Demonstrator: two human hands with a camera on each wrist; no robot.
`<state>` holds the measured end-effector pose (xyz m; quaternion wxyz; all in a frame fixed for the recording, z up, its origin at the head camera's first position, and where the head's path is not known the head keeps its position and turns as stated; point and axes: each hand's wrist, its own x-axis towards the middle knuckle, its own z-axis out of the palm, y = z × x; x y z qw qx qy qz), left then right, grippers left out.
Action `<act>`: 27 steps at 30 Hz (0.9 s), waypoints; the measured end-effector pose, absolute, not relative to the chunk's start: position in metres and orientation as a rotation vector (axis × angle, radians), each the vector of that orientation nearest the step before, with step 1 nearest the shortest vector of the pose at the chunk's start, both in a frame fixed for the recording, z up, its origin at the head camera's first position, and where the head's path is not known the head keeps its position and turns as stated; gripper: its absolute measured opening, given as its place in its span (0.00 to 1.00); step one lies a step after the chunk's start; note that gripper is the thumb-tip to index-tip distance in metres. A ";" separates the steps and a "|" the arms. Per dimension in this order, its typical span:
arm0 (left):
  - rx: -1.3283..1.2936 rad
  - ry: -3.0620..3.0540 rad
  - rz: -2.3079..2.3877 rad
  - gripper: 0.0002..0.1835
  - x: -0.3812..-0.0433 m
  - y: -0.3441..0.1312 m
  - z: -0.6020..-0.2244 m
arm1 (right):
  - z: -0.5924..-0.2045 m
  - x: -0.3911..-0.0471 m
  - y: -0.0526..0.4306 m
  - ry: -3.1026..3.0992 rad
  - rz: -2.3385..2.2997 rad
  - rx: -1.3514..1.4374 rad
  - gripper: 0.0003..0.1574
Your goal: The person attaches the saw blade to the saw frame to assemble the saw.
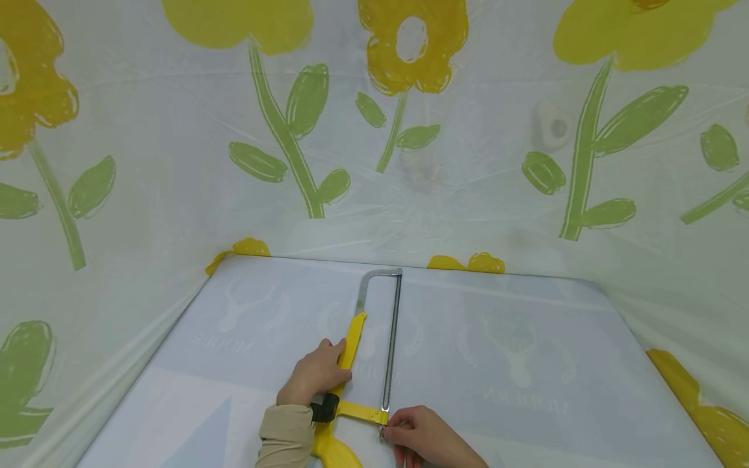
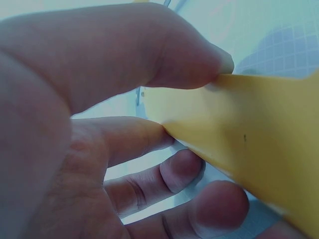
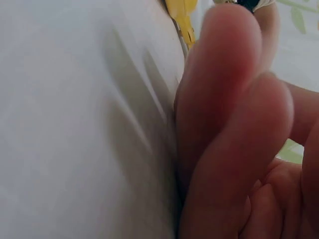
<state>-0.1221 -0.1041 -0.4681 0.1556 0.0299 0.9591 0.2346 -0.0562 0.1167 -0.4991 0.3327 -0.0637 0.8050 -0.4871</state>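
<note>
A hacksaw with a yellow frame and a silver front bow lies on the table in the head view, its handle towards me. Its straight blade runs along the right side. My left hand pinches the frame's long bar between thumb and fingers; the left wrist view shows the yellow bar close up. At the blade's near end, my right hand pinches the small metal wing nut with thumb and forefinger. In the right wrist view, its curled fingers hide the nut, and a yellow saw part shows above.
A pale cloth with faint deer-head prints covers the table. Behind and at both sides hangs a white sheet with yellow flowers and green stems. A black band sits at my left wrist, close to the saw's handle.
</note>
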 end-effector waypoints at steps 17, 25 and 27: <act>0.075 2.745 0.652 0.37 -0.123 -0.103 -0.466 | -0.493 -0.050 0.107 2.181 -1.227 -0.044 0.23; 0.068 2.742 0.652 0.37 -0.123 -0.104 -0.466 | -0.491 -0.048 0.103 2.212 -1.198 -0.025 0.23; 0.075 2.742 0.650 0.37 -0.123 -0.104 -0.466 | -0.490 -0.048 0.102 2.210 -1.203 -0.020 0.24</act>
